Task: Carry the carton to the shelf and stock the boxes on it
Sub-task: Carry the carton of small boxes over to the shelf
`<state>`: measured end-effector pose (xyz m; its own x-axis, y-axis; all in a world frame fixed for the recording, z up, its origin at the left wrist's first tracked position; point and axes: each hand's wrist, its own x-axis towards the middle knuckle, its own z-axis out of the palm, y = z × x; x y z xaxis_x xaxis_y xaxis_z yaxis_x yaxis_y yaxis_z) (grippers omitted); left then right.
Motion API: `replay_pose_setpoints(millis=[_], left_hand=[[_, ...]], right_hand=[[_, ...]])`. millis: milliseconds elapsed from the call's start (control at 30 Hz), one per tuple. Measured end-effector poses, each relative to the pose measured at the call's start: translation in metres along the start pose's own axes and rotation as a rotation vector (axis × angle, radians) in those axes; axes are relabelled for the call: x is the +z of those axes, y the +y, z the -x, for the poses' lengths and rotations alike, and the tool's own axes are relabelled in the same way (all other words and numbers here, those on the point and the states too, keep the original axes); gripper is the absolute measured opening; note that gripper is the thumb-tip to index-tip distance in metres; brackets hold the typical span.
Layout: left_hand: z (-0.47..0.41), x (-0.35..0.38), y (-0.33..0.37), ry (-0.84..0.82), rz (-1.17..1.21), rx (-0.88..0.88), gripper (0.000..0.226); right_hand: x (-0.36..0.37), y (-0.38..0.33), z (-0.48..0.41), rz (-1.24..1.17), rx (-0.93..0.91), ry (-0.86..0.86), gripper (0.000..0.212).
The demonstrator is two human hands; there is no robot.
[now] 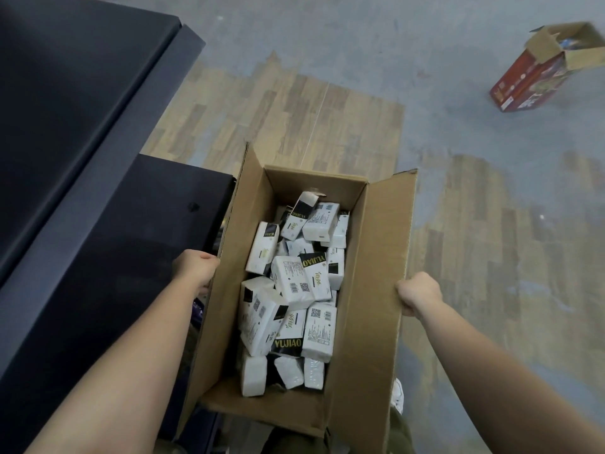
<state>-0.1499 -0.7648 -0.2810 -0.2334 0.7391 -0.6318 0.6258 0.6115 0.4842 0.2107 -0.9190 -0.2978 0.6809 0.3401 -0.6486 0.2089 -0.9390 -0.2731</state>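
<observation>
The floor [491, 224] fills most of the frame, blue-grey with worn wood-pattern patches. Down the left side runs a dark shelf unit [82, 126] in stepped tiers, seen from above; it is probably the shelf to be stocked, though none of its stock shows from here.

The carton [370, 257] sits in the centre and lower middle of the frame, open, with its flaps spread, its left wall close beside the lower tier. It looks lifted off the floor, since olive trousers and a white shoe [397, 396] show beneath its near end. I judge the carrying step nearly done and the stocking not yet begun.

Both bare arms reach in from the bottom corners so the load hangs evenly between them. The left grip [196, 268] holds the carton's left side, thumb at the wall's edge, fingers hidden behind the cardboard. The right grip [419, 294] is closed tight over the outer edge of the right flap, knuckles up; a flap is a weak handle and could bend under the weight.

In the upper right a red carton [537, 77] lies opened on the floor, well apart.

Inside the carton the boxes [294, 280], white with black ends, lie jumbled at all angles.
</observation>
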Motion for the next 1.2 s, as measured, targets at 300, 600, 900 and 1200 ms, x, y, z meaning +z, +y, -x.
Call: replay_pose_setpoints(millis=[300, 600, 900, 1200], left_hand=[[0.020, 0.035, -0.003, 0.081, -0.375, 0.174, 0.034], [0.013, 0.030, -0.012, 0.128, -0.403, 0.235, 0.029], [0.000, 0.022, -0.005, 0.178, -0.390, 0.331, 0.038], [0.000, 0.015, 0.036, 0.219, -0.391, 0.419, 0.029]], right_hand=[[0.009, -0.009, 0.006, 0.177, -0.130, 0.126, 0.021], [0.010, -0.005, 0.006, 0.139, -0.144, 0.120, 0.022], [0.018, -0.021, 0.012, 0.058, -0.293, 0.095, 0.016], [-0.006, -0.049, 0.004, 0.055, -0.390, 0.186, 0.011]])
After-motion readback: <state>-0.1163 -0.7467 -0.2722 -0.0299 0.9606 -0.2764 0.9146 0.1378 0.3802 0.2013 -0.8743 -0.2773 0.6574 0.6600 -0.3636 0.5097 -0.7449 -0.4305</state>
